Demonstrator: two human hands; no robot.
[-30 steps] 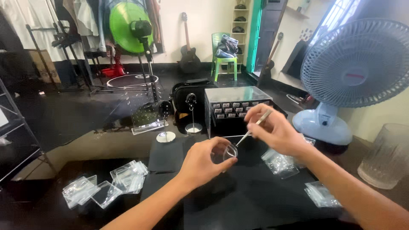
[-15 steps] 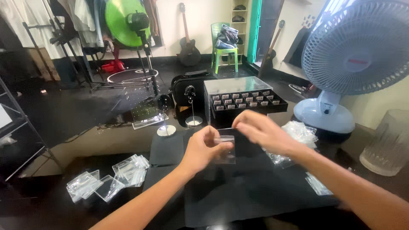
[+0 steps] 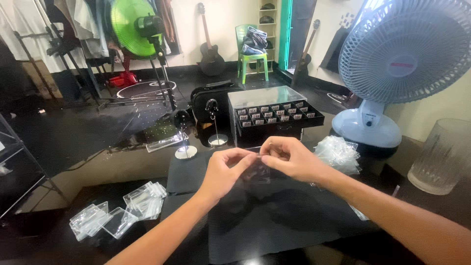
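Observation:
Both my hands meet over a dark mat (image 3: pixel 274 225) on the black table. My left hand (image 3: pixel 223 172) and my right hand (image 3: pixel 289 157) pinch the top edge of a small clear plastic bag (image 3: pixel 258 172) that hangs between their fingertips. What is inside the bag cannot be made out. Just behind the hands stands a black compartment box (image 3: pixel 274 115) with a clear lid and several small labelled items.
A heap of clear bags (image 3: pixel 338 153) lies right of my hands, more clear bags (image 3: pixel 117 213) at the left. A white desk fan (image 3: pixel 392 73) and a ribbed glass (image 3: pixel 441 157) stand at the right. Two small clip stands (image 3: pixel 216 137) rise behind the mat.
A second ago my right hand held a thin stick over a small clear item in my left hand. Now the stick is out of sight and both hands pinch the bag's top edge.

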